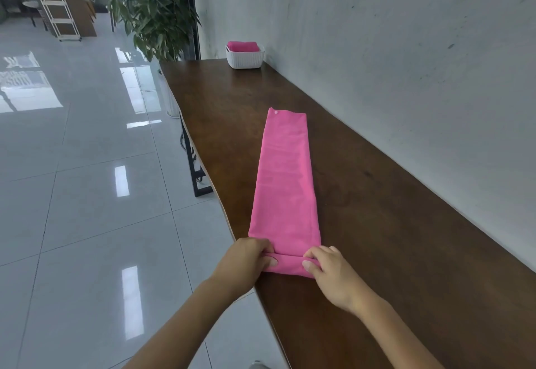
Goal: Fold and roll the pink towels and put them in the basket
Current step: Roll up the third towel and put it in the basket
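Left hand (246, 258) and right hand (327, 267) pinching the rolled near end of pink towel (284, 180), forearms outstretched over table (406, 252)

1. The pink towel (284, 183) under my fingers (268, 248) is soft matt cloth, faintly creased.
2. It lies on a table (377, 223) of dark brown wood, smooth with a dull sheen.
3. At the table's far end, the white basket (245, 59) looks like ribbed plastic.
4. Beside the table, the floor (87, 194) is glossy pale tile.

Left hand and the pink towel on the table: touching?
Touching. The head view shows the left hand pinching the rolled near end of the pink towel, fingers over the fold.
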A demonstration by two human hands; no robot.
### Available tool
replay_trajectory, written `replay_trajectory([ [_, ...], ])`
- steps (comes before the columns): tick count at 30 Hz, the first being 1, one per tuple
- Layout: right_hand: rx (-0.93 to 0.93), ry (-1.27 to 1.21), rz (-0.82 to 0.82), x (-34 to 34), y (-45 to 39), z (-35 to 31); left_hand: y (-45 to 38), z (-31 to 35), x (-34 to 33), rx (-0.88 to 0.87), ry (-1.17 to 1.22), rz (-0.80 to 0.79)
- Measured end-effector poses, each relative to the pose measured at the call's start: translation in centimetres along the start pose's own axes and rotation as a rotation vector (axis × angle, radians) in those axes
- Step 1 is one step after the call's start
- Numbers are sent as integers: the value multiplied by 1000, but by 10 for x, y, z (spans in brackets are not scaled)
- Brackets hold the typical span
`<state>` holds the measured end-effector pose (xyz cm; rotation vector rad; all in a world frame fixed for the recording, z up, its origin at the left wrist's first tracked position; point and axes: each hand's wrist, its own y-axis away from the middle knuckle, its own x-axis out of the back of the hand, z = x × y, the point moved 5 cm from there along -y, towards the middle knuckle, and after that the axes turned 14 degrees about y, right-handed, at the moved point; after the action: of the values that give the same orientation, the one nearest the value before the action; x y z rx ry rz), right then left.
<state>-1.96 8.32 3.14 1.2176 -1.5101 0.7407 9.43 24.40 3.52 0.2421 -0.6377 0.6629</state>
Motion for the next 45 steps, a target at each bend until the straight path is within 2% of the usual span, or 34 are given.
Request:
replay_trajectory([
  [2, -37, -55, -18, 1, 0, 1, 7, 5, 2, -101, -111, 132],
  [3, -55, -60, 25, 2, 1, -1, 12, 7, -2, -180, -201, 203],
  [7, 72, 277, 500, 9, 14, -19, 38, 15, -26, -473, -408, 334],
  [9, 109, 357, 622, 1, 23, -24, 44, 5, -34, -481, -450, 361],
  [11, 112, 397, 664, -11, 30, -25, 42, -3, -35, -468, -484, 380],
  [15, 117, 416, 553, -23, 28, -20, 30, 3, -28, -447, -444, 364],
  [23, 143, 335, 347, 2, 8, -18, 10, 8, -11, -332, -391, 237],
  [27, 154, 247, 162, 14, 10, -19, 5, 9, -4, -233, -383, 63],
  [30, 133, 184, 51, 24, 12, -20, 0, 9, 0, -102, -270, -97],
  [32, 122, 160, 6, 26, 9, -18, -2, 9, 3, -62, -205, -78],
  [35, 87, 40, -26, 23, 0, -12, 1, 11, 8, -151, -226, 130],
  [37, 46, -38, 50, 22, -3, -7, 5, 13, 8, -254, -294, 243],
  [38, 31, -13, 140, 23, -2, -5, 9, 14, 6, -312, -344, 282],
  [42, 148, 327, 629, 23, 16, -18, 24, 10, -12, -484, -499, 359],
  [44, 177, 388, 694, 8, 23, -21, 25, 4, -19, -470, -527, 347],
  [45, 157, 391, 674, 1, 24, -20, 24, 2, -20, -446, -532, 332],
])
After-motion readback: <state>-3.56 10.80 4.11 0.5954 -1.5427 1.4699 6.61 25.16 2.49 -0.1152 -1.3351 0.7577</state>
